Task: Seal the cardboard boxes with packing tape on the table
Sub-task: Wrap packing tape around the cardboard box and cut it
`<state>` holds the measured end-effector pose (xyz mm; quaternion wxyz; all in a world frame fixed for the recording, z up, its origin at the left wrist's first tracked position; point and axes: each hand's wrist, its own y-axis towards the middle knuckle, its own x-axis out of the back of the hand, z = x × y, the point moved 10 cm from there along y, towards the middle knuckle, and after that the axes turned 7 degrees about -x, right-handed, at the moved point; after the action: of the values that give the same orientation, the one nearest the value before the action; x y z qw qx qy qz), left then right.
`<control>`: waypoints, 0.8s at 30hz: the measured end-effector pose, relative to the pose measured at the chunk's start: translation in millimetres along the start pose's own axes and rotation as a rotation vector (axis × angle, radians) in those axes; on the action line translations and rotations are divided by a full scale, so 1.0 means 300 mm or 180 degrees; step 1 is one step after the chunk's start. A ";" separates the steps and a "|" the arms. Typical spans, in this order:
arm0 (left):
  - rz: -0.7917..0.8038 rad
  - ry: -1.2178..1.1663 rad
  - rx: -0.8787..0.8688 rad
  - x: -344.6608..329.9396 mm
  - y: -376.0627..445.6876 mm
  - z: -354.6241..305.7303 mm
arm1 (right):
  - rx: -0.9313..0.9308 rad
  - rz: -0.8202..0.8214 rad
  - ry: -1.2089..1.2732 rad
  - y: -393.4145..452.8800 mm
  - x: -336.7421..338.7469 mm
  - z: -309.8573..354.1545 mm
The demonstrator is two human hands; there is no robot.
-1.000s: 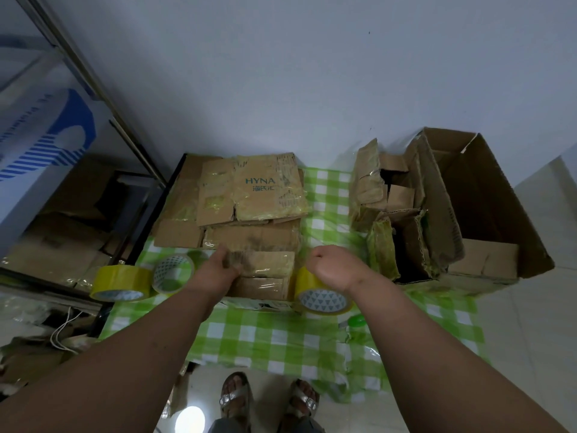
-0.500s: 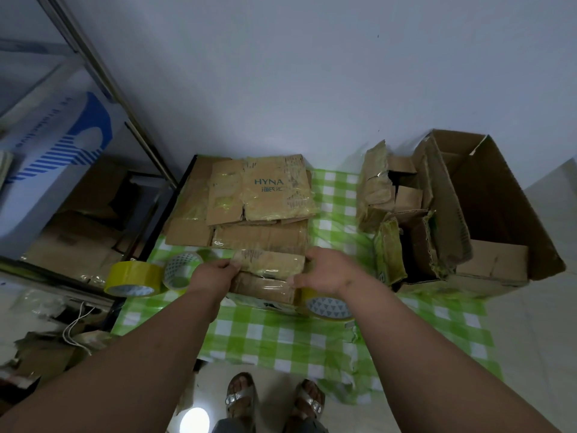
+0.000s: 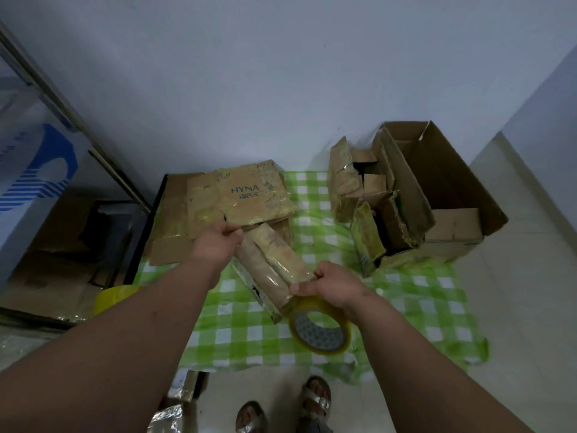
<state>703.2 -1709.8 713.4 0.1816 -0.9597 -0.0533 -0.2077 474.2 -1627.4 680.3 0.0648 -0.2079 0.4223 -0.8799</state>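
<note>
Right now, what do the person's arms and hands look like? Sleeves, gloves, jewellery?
Both forearms are bare to the frame edge: no sleeves show. The left hand and right hand have no gloves; no rings, watch or wristbands visible. Below, the feet wear open strapped sandals.

Bare checked cloth right of hands; flattened cardboard and open boxes crowd rear.
</note>
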 end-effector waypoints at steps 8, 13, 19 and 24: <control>0.0538 0.0519 -0.0192 -0.051 -0.054 0.025 | -0.0104 -0.0767 -0.0080 -0.040 -0.066 -0.055; 0.0779 0.1740 -0.0769 -0.064 -0.050 0.014 | -0.0084 -0.0948 0.0038 -0.057 -0.094 -0.045; 0.0933 0.2603 -0.2247 -0.165 -0.205 -0.004 | -0.0085 -0.0759 0.0462 -0.059 -0.112 -0.068; 0.1315 0.2784 -0.1950 -0.214 -0.185 0.063 | -0.0084 -0.0350 0.1413 -0.036 -0.115 -0.145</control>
<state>642.3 -1652.8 688.7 -0.0628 -0.7839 0.2781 -0.5516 487.7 -1579.3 653.7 -0.0804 -0.0327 0.4258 -0.9007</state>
